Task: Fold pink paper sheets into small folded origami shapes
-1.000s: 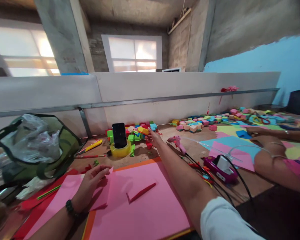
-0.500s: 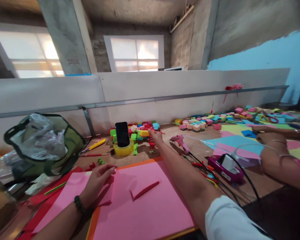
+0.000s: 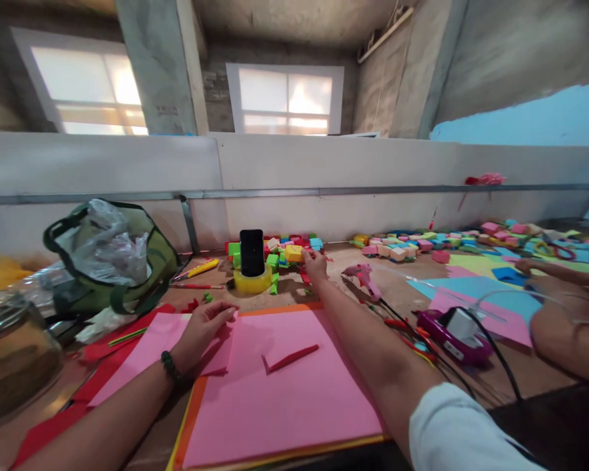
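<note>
Right hand [image 3: 316, 264] stretched far across the table, fingers closing on 1 red paper cube [image 3: 305, 277] beside the yellow one [image 3: 293, 253]; grasp not clear. Left hand [image 3: 203, 327] flat, loose, pinning pink paper [image 3: 285, 386]. Best pinched lightly, sparing the phone [image 3: 252, 252] propped nearby.

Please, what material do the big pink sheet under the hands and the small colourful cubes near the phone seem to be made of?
The pink sheet looks like matte craft paper or thin foam: flat, without shine, with a cut flap lifted. The colourful cubes the right hand reaches look like folded paper or foam, matte with sharp edges; too small to tell which. The left hand rests on a smaller pink piece of similar finish.
</note>
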Demonstrator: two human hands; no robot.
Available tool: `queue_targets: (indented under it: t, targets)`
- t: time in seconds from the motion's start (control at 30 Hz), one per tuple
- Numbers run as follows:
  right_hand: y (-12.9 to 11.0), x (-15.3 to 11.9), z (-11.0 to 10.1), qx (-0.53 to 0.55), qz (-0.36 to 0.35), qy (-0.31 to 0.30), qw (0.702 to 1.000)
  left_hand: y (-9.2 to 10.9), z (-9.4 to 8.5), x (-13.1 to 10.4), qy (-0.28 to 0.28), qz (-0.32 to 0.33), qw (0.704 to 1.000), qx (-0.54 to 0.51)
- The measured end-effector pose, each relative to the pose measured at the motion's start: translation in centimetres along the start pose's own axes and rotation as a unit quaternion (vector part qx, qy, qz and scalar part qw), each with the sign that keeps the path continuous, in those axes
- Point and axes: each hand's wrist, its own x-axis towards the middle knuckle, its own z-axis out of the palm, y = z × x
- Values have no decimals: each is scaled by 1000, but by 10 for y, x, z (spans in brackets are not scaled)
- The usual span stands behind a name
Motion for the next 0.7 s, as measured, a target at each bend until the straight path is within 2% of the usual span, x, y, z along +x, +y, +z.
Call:
queue_targets:
  t: [0.23,0.5,0.7]
  targets:
    - [3,7,-8,-111,-31,38,993,-4,-2,4,-12,1,1000,0]
    - [3,-3,-7,-262,-43,-24,964,-3,-1,3,-12,-3,1000,-7]
    - [-2,-9,-12,-329,-33,-31,943,-2,0,4,-17,1,1000,-8]
